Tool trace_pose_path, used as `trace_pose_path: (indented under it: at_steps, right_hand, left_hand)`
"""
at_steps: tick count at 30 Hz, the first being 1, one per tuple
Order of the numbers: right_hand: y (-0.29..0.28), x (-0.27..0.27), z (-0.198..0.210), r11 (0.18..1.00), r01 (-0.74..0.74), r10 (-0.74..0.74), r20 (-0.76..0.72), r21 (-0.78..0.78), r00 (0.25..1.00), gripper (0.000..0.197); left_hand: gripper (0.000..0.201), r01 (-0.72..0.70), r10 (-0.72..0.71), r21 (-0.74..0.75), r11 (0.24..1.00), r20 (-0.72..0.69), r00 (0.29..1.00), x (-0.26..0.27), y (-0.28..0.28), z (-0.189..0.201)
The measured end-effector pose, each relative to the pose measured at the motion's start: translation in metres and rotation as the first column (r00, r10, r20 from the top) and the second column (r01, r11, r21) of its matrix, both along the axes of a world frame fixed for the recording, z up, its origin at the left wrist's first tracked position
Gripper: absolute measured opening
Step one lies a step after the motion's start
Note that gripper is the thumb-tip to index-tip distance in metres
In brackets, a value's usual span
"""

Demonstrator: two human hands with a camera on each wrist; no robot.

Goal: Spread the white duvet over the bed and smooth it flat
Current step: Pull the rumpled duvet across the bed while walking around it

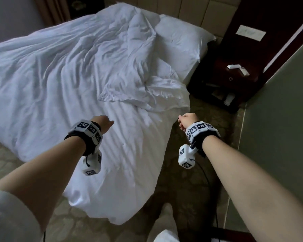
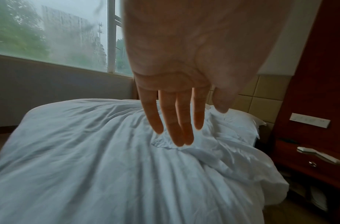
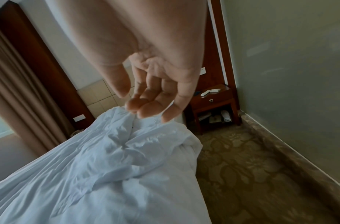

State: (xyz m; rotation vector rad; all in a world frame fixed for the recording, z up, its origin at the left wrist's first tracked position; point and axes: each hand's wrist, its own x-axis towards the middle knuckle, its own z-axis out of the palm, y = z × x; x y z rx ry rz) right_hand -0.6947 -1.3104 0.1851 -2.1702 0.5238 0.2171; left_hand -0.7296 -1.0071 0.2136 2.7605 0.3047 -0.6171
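Currently both hands hang in the air above the near end of the bed, neither touching the fabric. Left hand (image 1: pixel 103 122) is released: in its wrist view the fingers (image 2: pixel 172 121) extend straight and slightly spread, palm toward the bedding, holding nothing. Right hand (image 1: pixel 187 119) is also empty; its fingers (image 3: pixel 146 106) curl loosely inward with the thumb apart from them, nothing pinched between. White duvet (image 1: pixel 73 81) lies below and ahead of both hands, covering most of the bed and draping over the near edge toward the carpet (image 1: pixel 196 172). Directly under the left hand the cloth shows long shallow creases; ahead of and between the two hands sits a bunched, folded-back ridge of duvet (image 1: pixel 143 91), heavily wrinkled. Beyond that ridge, further from the right hand, a pillow (image 1: pixel 180 39) rests against the padded headboard (image 1: pixel 191 9). Off to the right of the right hand stands a dark wooden nightstand (image 1: pixel 234 79) with a white remote (image 1: pixel 238 68) on top.
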Motion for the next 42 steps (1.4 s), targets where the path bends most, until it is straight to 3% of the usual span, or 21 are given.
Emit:
trace_pose_path:
  at_steps: [6, 12, 17, 21, 23, 27, 28, 30, 32, 34, 36, 37, 40, 42]
  right_hand:
    - [-0.04, 0.107, 0.001, 0.994, -0.084, 0.082, -0.026, -0.07, 0.996, 0.036]
    - [-0.03, 0.188, -0.003, 0.95, -0.276, 0.267, -0.076, -0.146, 0.961, 0.023]
    - [0.025, 0.265, -0.031, 0.901, -0.422, 0.412, -0.109, -0.1, 0.905, 0.061]
    - [0.08, 0.327, -0.066, 0.862, -0.502, 0.488, -0.153, -0.071, 0.86, 0.084]
    - [0.109, 0.352, -0.091, 0.786, -0.6, 0.576, -0.177, -0.146, 0.798, 0.086]
    - [0.159, 0.384, -0.135, 0.466, -0.771, 0.736, -0.293, -0.434, 0.61, 0.101]
    - [0.17, 0.391, -0.143, 0.456, -0.768, 0.725, -0.313, -0.45, 0.614, 0.106]
    - [0.187, 0.408, -0.157, 0.53, -0.715, 0.657, -0.313, -0.456, 0.686, 0.112]
    - [0.2, 0.423, -0.17, 0.558, -0.67, 0.604, -0.315, -0.49, 0.733, 0.103]
    - [0.207, 0.438, -0.178, 0.528, -0.691, 0.61, -0.345, -0.495, 0.713, 0.075]
    - [0.207, 0.457, -0.179, 0.444, -0.765, 0.657, -0.412, -0.466, 0.632, 0.046]
    - [0.206, 0.466, -0.175, 0.398, -0.812, 0.68, -0.456, -0.427, 0.574, 0.04]
    - [0.201, 0.501, -0.157, 0.295, -0.902, 0.736, -0.528, -0.314, 0.424, 0.038]
    - [0.199, 0.516, -0.151, 0.28, -0.923, 0.755, -0.534, -0.262, 0.381, 0.034]
  left_hand:
    - [0.044, -0.098, 0.101, -0.061, 0.993, 0.035, 0.994, 0.091, -0.062, -0.002]
    - [0.043, -0.207, 0.206, -0.084, 0.975, -0.019, 0.978, 0.153, -0.069, -0.032]
    - [0.045, -0.301, 0.297, -0.069, 0.951, -0.062, 0.953, 0.215, -0.042, -0.069]
    - [0.044, -0.42, 0.412, -0.145, 0.896, -0.085, 0.907, 0.267, -0.011, -0.107]
    - [0.042, -0.491, 0.477, -0.193, 0.849, -0.119, 0.871, 0.283, 0.005, -0.128]
    - [0.038, -0.616, 0.588, -0.227, 0.755, -0.181, 0.788, 0.296, 0.033, -0.161]
    - [0.037, -0.64, 0.61, -0.232, 0.733, -0.193, 0.769, 0.295, 0.038, -0.167]
    - [0.037, -0.676, 0.635, -0.227, 0.701, -0.232, 0.737, 0.293, 0.048, -0.178]
    - [0.038, -0.718, 0.669, -0.232, 0.657, -0.261, 0.696, 0.29, 0.056, -0.188]
    - [0.04, -0.753, 0.7, -0.248, 0.609, -0.278, 0.658, 0.29, 0.06, -0.191]
    - [0.04, -0.779, 0.721, -0.246, 0.576, -0.296, 0.627, 0.294, 0.062, -0.191]
    - [0.04, -0.782, 0.721, -0.241, 0.574, -0.304, 0.623, 0.298, 0.062, -0.189]
    - [0.043, -0.781, 0.717, -0.209, 0.588, -0.312, 0.623, 0.323, 0.056, -0.176]
    - [0.042, -0.787, 0.729, -0.197, 0.584, -0.298, 0.616, 0.344, 0.049, -0.165]
